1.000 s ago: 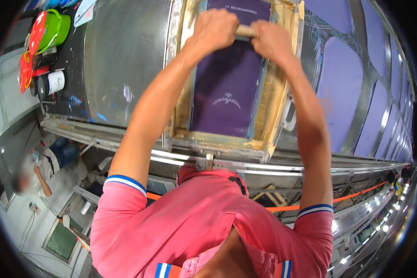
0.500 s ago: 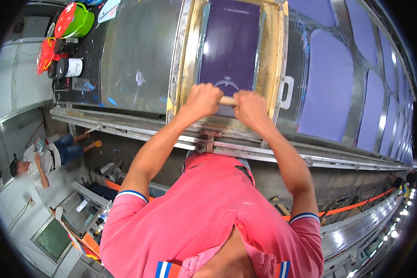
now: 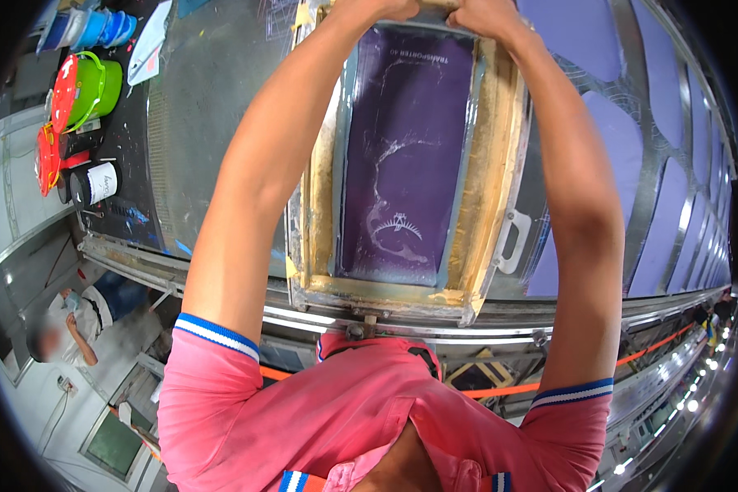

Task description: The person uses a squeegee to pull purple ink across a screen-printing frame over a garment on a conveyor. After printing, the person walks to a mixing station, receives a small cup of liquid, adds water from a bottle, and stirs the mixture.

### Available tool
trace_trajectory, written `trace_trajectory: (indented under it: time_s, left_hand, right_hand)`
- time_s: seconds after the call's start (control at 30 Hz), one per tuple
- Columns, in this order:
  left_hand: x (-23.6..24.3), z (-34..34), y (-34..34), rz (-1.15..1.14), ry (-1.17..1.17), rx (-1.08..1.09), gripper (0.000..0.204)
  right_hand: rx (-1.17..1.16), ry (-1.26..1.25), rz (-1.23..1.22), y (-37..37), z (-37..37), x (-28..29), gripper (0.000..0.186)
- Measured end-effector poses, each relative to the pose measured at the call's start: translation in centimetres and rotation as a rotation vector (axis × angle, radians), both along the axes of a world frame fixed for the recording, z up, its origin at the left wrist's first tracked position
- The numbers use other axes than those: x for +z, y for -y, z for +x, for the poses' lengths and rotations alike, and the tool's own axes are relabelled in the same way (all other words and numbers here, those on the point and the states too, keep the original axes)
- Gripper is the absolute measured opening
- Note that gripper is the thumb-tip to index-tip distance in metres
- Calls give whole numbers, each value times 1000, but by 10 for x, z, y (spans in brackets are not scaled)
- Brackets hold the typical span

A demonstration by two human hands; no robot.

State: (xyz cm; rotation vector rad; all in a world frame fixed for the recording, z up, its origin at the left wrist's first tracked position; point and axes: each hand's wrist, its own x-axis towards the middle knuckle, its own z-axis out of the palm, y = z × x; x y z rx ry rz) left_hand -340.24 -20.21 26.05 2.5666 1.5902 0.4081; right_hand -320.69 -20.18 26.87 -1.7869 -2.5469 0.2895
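Both my arms stretch to the far end of a screen-printing frame (image 3: 500,164) with yellowed tape along its inner edges. At the top rim, my left hand (image 3: 395,7) and my right hand (image 3: 482,15) are closed on a squeegee (image 3: 436,16), mostly cut off by the picture's edge. Nearer me lies the dark purple screen mesh (image 3: 402,164), showing a pale emblem near its close end and small lettering at the far end. Streaks of wet ink curve across the mesh.
Flat lilac pieces (image 3: 660,205) lie in rows on the table at right. A white handle (image 3: 514,242) sticks out from the frame's right side. Left stand a green bucket (image 3: 90,88), red lids (image 3: 47,160) and a dark jar (image 3: 96,184). A person (image 3: 74,328) is beyond the table at left.
My hands have pushed away from me with the squeegee, from the frame's near end to its far end. Pale ink streaks now show on the mesh. My view has shifted.
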Motion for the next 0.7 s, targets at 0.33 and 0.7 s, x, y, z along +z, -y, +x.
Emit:
trace_trajectory:
  time_s: [0.33,0.7]
  left_hand:
    - [12,-16,252,-314,-50,-6,16]
    - [30,-23,431,-497,-13,-5,8]
  right_hand:
    - [181,-130,20,254,-17,1,11]
    - [212,-203,-163,435,-18,12,13]
